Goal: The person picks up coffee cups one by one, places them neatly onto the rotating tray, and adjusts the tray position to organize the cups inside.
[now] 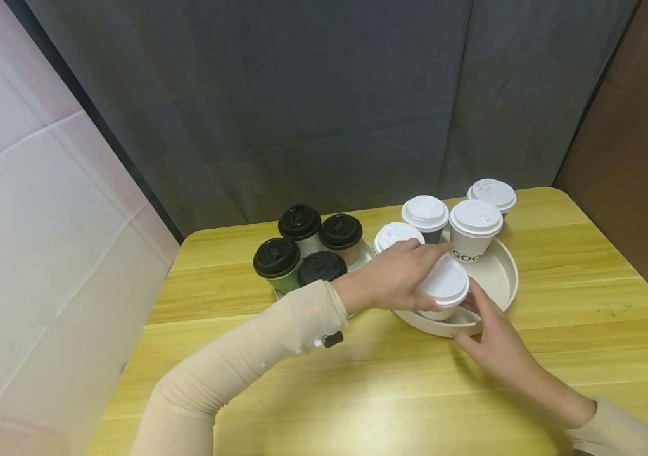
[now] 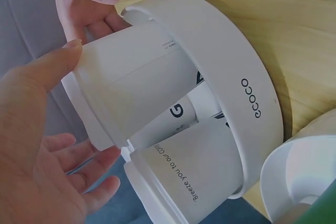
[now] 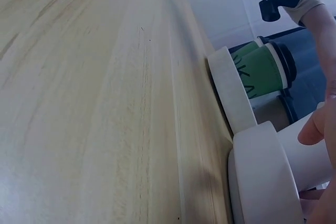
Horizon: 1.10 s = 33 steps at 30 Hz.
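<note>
My left hand (image 1: 392, 275) holds a white paper cup with a white lid (image 1: 447, 283), thumb on one side, fingers around the lid. In the left wrist view this cup (image 2: 131, 69) stands inside the rim of a round cream tray (image 2: 231, 61) marked "ecoco". At the cup's other side is my right hand (image 1: 497, 345), its fingers by the cup's wall and its thumb apart, near the tray rim; whether the fingers touch the cup is hard to tell. Other white-lidded cups stand close by, one (image 1: 474, 228) lettered "GOO".
Left of the cream tray, several black-lidded cups (image 1: 276, 256) stand together on a second light tray (image 1: 367, 254). A white-lidded cup (image 1: 491, 192) is at the back right. Behind the wooden table (image 1: 358, 392) hangs a dark grey cloth (image 1: 255, 114).
</note>
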### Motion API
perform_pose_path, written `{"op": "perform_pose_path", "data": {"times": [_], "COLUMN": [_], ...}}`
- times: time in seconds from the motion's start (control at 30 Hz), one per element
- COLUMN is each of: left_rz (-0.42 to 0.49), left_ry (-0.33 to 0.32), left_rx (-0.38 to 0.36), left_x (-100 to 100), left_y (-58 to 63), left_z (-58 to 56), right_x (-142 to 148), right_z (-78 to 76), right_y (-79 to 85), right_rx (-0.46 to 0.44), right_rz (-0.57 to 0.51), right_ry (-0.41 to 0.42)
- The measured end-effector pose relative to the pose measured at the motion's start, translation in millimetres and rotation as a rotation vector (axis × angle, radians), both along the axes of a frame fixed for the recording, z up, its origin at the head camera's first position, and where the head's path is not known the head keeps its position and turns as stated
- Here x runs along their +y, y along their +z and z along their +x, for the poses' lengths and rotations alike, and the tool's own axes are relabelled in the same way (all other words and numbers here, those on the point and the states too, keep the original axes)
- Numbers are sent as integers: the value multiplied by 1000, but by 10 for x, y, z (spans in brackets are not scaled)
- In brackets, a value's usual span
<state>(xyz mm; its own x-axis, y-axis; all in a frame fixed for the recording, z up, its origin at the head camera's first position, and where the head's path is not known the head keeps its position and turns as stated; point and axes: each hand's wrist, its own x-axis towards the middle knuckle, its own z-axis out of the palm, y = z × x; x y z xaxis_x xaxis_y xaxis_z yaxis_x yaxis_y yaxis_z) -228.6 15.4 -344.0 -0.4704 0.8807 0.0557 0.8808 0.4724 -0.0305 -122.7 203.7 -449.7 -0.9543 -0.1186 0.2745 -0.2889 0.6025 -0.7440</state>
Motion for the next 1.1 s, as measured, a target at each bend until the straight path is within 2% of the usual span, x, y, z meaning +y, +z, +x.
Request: {"op": "perform_pose_path", "data": {"times": [0.3, 0.7, 1.1], "left_rz": [-7, -9, -20], "left_ry": [25, 36, 47], "left_rx": [-26, -30, -52], "left_x": [-22, -49, -74], "left_y": [-29, -67, -39], "left_z": [-5, -12, 0], "right_x": [-2, -15, -15], "right_z": [-1, 15, 5], "right_y": [-32, 6, -15], "right_rx": [12, -32, -7], "right_rz": [42, 69, 90], "right_ry": [-13, -38, -23]}}
